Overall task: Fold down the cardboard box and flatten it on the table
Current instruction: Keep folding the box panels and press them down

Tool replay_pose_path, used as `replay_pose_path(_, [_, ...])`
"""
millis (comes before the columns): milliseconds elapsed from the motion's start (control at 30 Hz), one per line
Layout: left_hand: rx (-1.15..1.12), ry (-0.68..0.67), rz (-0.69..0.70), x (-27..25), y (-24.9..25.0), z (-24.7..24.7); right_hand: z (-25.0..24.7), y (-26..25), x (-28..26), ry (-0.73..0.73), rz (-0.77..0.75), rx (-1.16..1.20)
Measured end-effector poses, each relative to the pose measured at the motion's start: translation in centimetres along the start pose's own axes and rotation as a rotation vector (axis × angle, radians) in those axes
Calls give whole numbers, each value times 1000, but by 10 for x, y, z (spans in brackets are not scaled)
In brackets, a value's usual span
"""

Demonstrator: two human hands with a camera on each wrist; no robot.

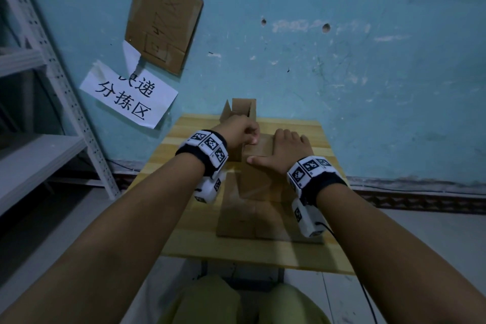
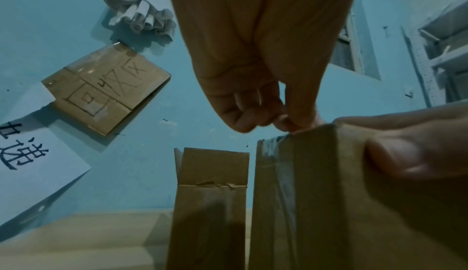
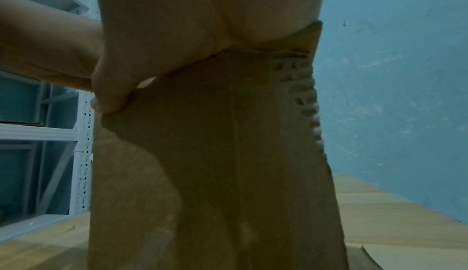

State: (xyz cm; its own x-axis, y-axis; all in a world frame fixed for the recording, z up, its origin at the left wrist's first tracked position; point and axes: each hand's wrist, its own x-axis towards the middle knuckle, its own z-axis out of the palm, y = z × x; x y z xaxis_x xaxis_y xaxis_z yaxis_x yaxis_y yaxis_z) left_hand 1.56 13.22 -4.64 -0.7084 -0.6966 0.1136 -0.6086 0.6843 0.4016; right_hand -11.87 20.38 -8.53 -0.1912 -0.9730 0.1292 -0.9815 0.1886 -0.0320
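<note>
Both hands on an upright box

At nine o'clock of the head view stands a white metal shelving unit (image 1: 39,92), and just right of it a white paper sign (image 1: 128,95) with black characters hangs on the blue wall (image 1: 342,47), below a cardboard sign (image 1: 163,21).

The wooden table (image 1: 184,208) fills the centre. On it the cardboard box (image 1: 259,166) stands upright, its long axis vertical and its top end pointing up toward the camera, over a flat cardboard sheet (image 1: 236,223) lying at six o'clock of it. The left hand (image 1: 236,131) sits at the box's top left edge, at ten o'clock of the box; its fingers are curled together, and in the left wrist view the fingertips (image 2: 291,122) pinch the top corner of the taped panel. A second open cardboard box (image 1: 243,109) stands at twelve o'clock, against the wall (its flaps up).

The right hand (image 1: 286,147) lies flat on the box's top, fingers straight and close together, thumb (image 1: 259,160) spread out along the near edge toward nine o'clock. In the right wrist view the palm (image 3: 202,24) presses on the top edge, corrugation showing at two o'clock.
</note>
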Motion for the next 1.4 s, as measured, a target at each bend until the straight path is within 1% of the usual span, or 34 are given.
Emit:
replay_pose_path(67, [44, 26, 57, -1, -4, 4, -1, 0, 0, -5, 2, 1])
replay_pose_path(167, [3, 60, 145, -2, -6, 5, -1, 1, -1, -5, -1, -8])
replay_pose_path(267, [41, 30, 134, 0, -8, 3, 0, 1, -2, 0, -4, -18])
replay_pose_path(367, [97, 38, 96, 0, -3, 0, -1, 0, -1, 0, -6, -15])
replay_pose_path(433, [134, 46, 28, 1, 1, 2, -1, 0, -1, 5, -8, -9])
replay_pose_path(533, [264, 46, -93, 3, 11, 9, 0, 1, 0, -1, -8, 2])
replay_pose_path(600, [300, 79, -166, 1, 18, 14, 0, 1, 1, -2, -7, 10])
replay_pose_path(667, [238, 154, -236, -1, 22, 20, 0, 1, 1, -1, -5, 10])
replay_pose_path(767, [26, 263, -381, -3, 24, 22, 1, 1, 0, 2, -6, 8])
replay_pose_path(833, [-95, 276, -455, -1, 23, 23, 1, 1, -1, 0, -5, 6])
replay_pose_path(867, [-144, 279, -464, -1, 23, 23, 1, 1, -1, -1, -4, 4])
replay_pose_path(967, [-334, 340, -421, -2, 19, 25, 1, 1, -2, 3, -5, 4])
replay_pose_path(1000, [-357, 360, -403, -2, 18, 26, 0, 1, -2, 6, -5, 5])
replay_pose_path(1067, [-306, 377, -372, -3, 19, 27, 1, 1, -2, 3, 1, 7])
replay_pose_path(1167, [-94, 362, -306, -7, 24, 29, 1, 1, -2, 10, -2, 8])
replay_pose_path(1233, [-24, 374, -283, -10, 22, 32, 1, 0, -2, 11, -3, 13])
replay_pose_path(1300, [-37, 409, -288, -12, 22, 32, 1, 0, -3, 11, -5, 11])
replay_pose_path(1367, [-67, 401, -321, -12, 24, 31, 1, 0, -3, 12, -4, 6])
replay_pose_path(1400, [-118, 389, -346, -12, 25, 30, 0, 0, -4, 11, -2, 3])
